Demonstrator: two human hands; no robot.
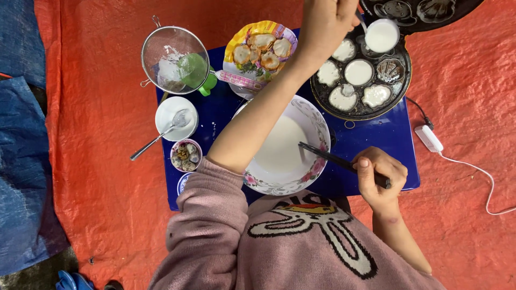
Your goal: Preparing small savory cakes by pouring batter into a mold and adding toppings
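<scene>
An orange tarpaulin (pixel 107 177) covers the ground beneath a low blue table (pixel 376 137). The small white ladle of batter (pixel 381 36) hangs over the round black moulded griddle pan (pixel 361 75), its handle gripped in the closed left hand (pixel 322 21), arm stretched across the table. The right hand (pixel 379 174) pinches dark chopsticks (pixel 333 158) resting on the flowered white batter bowl (pixel 285 145). Tipped too fast, the ladle could likely flood a mould into its neighbours; the sleeve might also dip into the bowl
</scene>
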